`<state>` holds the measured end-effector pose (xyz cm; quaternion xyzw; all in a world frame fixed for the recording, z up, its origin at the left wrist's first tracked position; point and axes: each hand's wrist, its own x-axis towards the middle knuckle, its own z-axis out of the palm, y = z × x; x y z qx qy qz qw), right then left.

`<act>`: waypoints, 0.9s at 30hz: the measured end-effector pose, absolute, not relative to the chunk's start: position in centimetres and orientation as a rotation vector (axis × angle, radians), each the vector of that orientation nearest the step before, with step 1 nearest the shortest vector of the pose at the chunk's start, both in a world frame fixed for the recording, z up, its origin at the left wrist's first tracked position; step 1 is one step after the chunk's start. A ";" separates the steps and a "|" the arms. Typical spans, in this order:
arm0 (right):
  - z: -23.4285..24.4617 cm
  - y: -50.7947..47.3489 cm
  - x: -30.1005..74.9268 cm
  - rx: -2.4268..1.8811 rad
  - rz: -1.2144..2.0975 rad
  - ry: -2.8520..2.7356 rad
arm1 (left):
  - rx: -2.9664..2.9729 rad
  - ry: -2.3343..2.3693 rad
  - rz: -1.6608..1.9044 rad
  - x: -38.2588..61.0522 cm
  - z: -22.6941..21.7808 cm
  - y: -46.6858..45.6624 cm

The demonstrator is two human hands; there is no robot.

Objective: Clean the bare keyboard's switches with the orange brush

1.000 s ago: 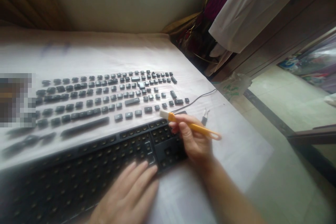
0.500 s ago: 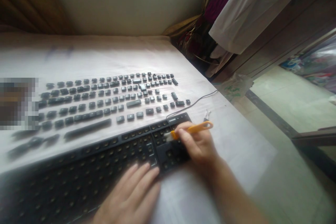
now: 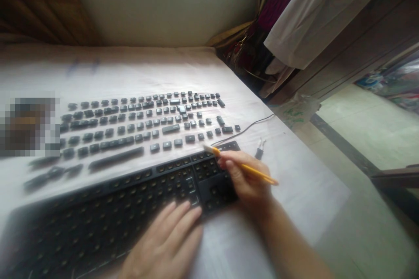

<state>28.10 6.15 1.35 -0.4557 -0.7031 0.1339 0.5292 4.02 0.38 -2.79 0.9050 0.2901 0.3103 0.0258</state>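
A black keyboard [image 3: 144,196] with its keycaps off lies slanted across the near part of the table. My left hand [image 3: 166,239] rests flat on its lower edge, fingers stretched out. Above the keyboard's right part, my right hand [image 3: 247,174] is closed round a brush [image 3: 258,173] with a yellow handle. The brush's pale bristle tip points left, over the keyboard's far edge. Beyond the keyboard, loose black keycaps [image 3: 170,128] sit in rows on the white cloth. A long space-bar keycap [image 3: 116,159] is among them.
The keyboard's black cable [image 3: 252,123] runs off the table's right edge. A small dark tool with pale metal prongs [image 3: 259,150] lies right of the keyboard. A pixelated patch hides something at the left. Hanging cloth [image 3: 304,22] and a clear plastic bag [image 3: 296,109] are at the right.
The brush has swung: its tip moved from over the keyboard's right block up to its far edge, and its handle end dropped lower right. My left hand stays flat on the keyboard.
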 end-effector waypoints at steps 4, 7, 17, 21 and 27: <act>1.6 5.6 27.9 -1.107 0.342 -1.719 | 2.809 0.895 0.962 4.0 -2.9 0.4; 1.6 5.5 27.8 -1.122 0.337 -1.745 | 2.807 0.895 0.972 3.9 -3.1 0.3; 1.0 6.1 27.6 -1.097 0.322 -1.818 | 2.813 0.909 0.951 3.9 -2.8 0.1; 1.0 5.8 27.6 -1.095 0.312 -1.772 | 2.831 0.917 0.916 3.9 -2.8 0.1; 1.2 5.8 27.5 -1.143 0.314 -1.804 | 2.826 0.914 0.914 3.8 -3.0 0.1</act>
